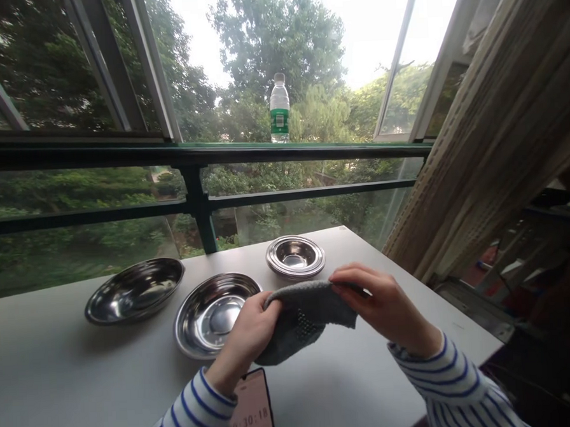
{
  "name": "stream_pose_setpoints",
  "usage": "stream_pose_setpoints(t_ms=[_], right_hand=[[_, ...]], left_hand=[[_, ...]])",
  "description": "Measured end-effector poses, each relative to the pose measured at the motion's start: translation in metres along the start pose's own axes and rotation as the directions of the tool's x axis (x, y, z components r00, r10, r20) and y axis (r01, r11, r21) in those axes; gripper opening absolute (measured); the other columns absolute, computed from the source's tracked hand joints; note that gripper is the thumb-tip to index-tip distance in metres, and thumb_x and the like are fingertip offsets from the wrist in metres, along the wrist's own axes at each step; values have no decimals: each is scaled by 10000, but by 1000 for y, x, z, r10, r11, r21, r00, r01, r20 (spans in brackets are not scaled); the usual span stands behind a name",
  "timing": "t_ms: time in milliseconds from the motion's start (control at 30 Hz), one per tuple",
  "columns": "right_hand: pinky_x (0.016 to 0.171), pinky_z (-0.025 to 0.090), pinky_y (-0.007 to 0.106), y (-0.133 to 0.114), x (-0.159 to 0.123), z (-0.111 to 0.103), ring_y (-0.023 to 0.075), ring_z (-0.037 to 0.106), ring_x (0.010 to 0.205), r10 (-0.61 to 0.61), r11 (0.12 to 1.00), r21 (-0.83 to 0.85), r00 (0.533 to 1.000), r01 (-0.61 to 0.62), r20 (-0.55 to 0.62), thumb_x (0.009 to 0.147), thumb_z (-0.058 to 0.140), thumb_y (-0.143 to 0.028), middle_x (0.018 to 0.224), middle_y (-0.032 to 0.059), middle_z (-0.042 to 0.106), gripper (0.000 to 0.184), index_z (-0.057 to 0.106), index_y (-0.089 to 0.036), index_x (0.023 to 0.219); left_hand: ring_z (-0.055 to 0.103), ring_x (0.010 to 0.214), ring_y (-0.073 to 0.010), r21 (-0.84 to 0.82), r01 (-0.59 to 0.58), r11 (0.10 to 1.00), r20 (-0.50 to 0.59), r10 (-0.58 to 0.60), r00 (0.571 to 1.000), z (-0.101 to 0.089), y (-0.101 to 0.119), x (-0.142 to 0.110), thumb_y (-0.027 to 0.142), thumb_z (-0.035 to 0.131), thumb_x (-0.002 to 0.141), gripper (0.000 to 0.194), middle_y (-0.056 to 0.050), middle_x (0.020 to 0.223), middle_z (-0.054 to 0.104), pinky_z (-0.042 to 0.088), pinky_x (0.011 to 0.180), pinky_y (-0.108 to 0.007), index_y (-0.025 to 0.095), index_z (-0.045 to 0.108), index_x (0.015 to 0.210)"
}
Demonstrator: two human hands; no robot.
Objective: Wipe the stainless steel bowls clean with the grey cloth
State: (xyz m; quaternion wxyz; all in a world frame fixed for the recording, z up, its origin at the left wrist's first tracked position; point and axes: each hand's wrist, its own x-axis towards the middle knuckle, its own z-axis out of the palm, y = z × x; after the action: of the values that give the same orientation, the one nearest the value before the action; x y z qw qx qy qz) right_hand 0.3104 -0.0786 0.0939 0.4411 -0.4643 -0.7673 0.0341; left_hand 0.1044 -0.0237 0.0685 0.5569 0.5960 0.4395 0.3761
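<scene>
Aloft | gray cloth (291, 331): between and below | left grip (253, 325), right grip (387, 300): pinching its top edge

A single head-worn camera looks forward and down from close above the near side of a white table (351, 388), facing a window railing (310, 151).

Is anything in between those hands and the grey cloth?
Nothing visible: the left hand and right hand both grip the grey cloth at its upper edge. The phone lies below the left hand, the nearest steel bowl beyond it.
</scene>
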Motion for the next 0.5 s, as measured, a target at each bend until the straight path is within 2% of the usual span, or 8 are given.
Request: stream_pose_setpoints(t_ms=[67, 167, 233, 300, 400, 500], right_hand=[[732, 499, 316, -8, -8, 10, 189, 600, 864, -147, 979, -149, 989, 141, -32, 863, 488, -177, 967, 76, 648, 190, 626, -219, 987], [746, 490, 346, -19, -20, 33, 202, 594, 883, -279, 899, -347, 960, 267, 17, 846, 488, -114, 1002, 88, 654, 233, 616, -208, 1016], [746, 483, 355, -25, -26, 49, 211, 591, 909, -317, 860, -394, 945, 324, 86, 850, 483, -119, 1034, 95, 653, 229, 611, -192, 1025], [756, 478, 363, -29, -30, 61, 216, 593, 920, -330, 860, -360, 933, 361, 147, 859, 494, -187, 1046, 101, 654, 201, 608, -177, 1024], [838, 458, 399, -30, -32, 67, 240, 567, 1017, -308, 888, -309, 940, 340, 147, 851, 512, -268, 1130, 118, 622, 253, 591, -161, 1066], [966, 377, 492, -24, -31, 67, 298, 413, 1225, -291, 872, -353, 940, 338, 180, 848, 515, -327, 1315, 144, 484, 424, 497, -141, 1229]], left_hand=[[569, 644, -175, -291, 110, 950, 12, -112, 994, 3, -1, 0, 306, 559, 723, 190, -31, 672, 653, 394, 564, -244, 153, 666, 756], [610, 714, -196, -576, 222, 787, 169, -151, 974, 5, 0, -3, 357, 516, 764, 276, -69, 741, 671, 438, 615, -270, 135, 662, 841], [620, 754, -198, -625, 209, 752, 185, -117, 976, 6, 1, -4, 377, 541, 771, 292, -80, 778, 676, 453, 657, -277, 129, 650, 879], [619, 776, -180, -620, 142, 772, 92, -108, 990, 7, 0, -4, 336, 608, 748, 235, -65, 803, 678, 453, 688, -261, 141, 633, 877], [613, 749, -150, -598, 103, 795, -34, -154, 987, 6, -6, -1, 266, 635, 734, 149, -35, 783, 674, 449, 678, -239, 151, 613, 826], [590, 656, -125, -603, 120, 789, -59, -195, 979, 5, -11, 1, 251, 616, 742, 120, -15, 711, 652, 442, 616, -225, 143, 614, 795]])
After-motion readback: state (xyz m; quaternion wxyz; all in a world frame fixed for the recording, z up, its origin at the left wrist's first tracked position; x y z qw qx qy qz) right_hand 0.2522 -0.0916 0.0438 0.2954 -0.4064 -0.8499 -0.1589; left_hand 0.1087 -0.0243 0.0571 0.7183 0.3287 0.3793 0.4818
